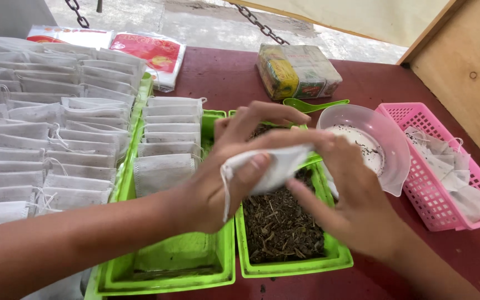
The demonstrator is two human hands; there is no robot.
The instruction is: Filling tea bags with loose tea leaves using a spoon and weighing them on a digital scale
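Observation:
My left hand and my right hand both grip a small white cloth drawstring bag, holding it above a green tray filled with dark dried tea leaves. The left thumb presses on the bag's side and a drawstring hangs from its left end. My right fingers pinch the bag's right end. A clear plastic bowl with leaf crumbs sits just right of my hands.
A second green tray to the left holds a row of filled white bags. Several more bags lie stacked at far left. A pink basket with empty bags stands at right. A green spoon and wrapped packets lie behind.

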